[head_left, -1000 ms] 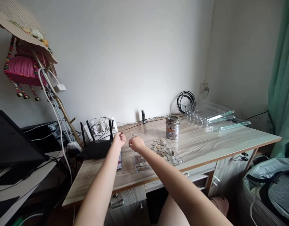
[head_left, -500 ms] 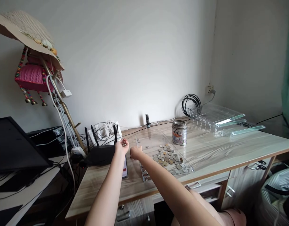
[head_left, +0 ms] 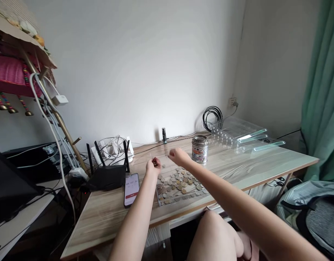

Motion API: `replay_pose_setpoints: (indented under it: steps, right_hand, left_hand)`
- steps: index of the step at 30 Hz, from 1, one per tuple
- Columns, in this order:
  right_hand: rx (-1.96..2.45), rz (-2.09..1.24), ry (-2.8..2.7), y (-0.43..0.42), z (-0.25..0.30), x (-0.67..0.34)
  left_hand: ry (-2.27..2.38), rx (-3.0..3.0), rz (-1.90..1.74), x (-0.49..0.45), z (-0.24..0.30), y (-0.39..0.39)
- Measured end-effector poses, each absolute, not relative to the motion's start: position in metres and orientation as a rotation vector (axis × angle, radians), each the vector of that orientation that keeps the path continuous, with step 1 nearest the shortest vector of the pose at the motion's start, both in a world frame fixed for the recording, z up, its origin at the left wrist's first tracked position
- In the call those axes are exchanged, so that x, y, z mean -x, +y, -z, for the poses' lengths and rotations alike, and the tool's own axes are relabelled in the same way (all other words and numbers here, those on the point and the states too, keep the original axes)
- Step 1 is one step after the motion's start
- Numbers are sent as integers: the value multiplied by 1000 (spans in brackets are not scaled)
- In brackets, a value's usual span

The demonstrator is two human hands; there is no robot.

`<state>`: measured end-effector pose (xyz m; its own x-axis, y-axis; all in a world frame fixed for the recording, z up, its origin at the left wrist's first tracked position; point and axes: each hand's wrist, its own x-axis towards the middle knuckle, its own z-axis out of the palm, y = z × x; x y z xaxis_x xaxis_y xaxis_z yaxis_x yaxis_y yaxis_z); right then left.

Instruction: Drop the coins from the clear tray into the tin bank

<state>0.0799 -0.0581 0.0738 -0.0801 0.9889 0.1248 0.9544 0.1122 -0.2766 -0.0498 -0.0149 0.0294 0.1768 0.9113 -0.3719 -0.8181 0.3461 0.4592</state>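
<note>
My left hand [head_left: 153, 165] is palm up with curled fingers around a few coins [head_left: 155, 162], over the left back part of a clear plastic tray [head_left: 159, 198]. To its right, above the tray's back edge, my right hand [head_left: 179, 157] is closed with fingertips pointing down; what it pinches, if anything, is hidden. Many silver and gold-coloured coins [head_left: 183, 183] lie spread in the front of the tray. A single coin [head_left: 163, 166] sits apart near the back. Just right of my right hand stands a printed tin can [head_left: 200, 149], upright with an open top.
A phone [head_left: 131, 190] showing a timer lies left of the tray, beside a black router [head_left: 108, 177] with upright antennas. Behind are tangled white cables [head_left: 112, 148] and a small dark bottle [head_left: 164, 135]. Clear acrylic trays [head_left: 237, 132] and coiled black cable [head_left: 212, 119] occupy the back right.
The view has turned right, so the desk sits further left. Both hands have moved right relative to the tray; my right hand has risen towards the tin. The phone is now uncovered.
</note>
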Motion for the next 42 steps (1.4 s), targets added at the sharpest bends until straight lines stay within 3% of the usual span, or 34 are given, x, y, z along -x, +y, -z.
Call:
replay_pose_setpoints:
  steps: [5, 10, 18, 22, 25, 28, 34, 42]
  right_hand:
    - [2102, -324, -2376, -104, -36, -107]
    - [2075, -443, -2617, -114, -33, -102]
    - [1868, -1082, -2219, -95, -29, -115]
    - [1639, -965, -1981, -78, -50, -109]
    - [1671, -560, -1980, -75, -61, -107]
    - [1855, -232, -2038, -82, -50, -109]
    - [1908, -385, -2262, -99, -5, -107]
    - [1816, -554, -2317, -103, -10, -102]
  left_hand:
    - [665, -272, -1016, 34, -19, -18]
    - [714, -410, -803, 18, -11, -29]
    - [825, -612, -753, 22, -5, -30]
    - [860, -685, -604, 21, -5, -33]
    - [789, -722, -451, 23, -9, -36]
    - [774, -629, -525, 25, -13, -36]
    - [737, -517, -751, 23, -10, -30]
    - [755, -512, -829, 24, -10, -31]
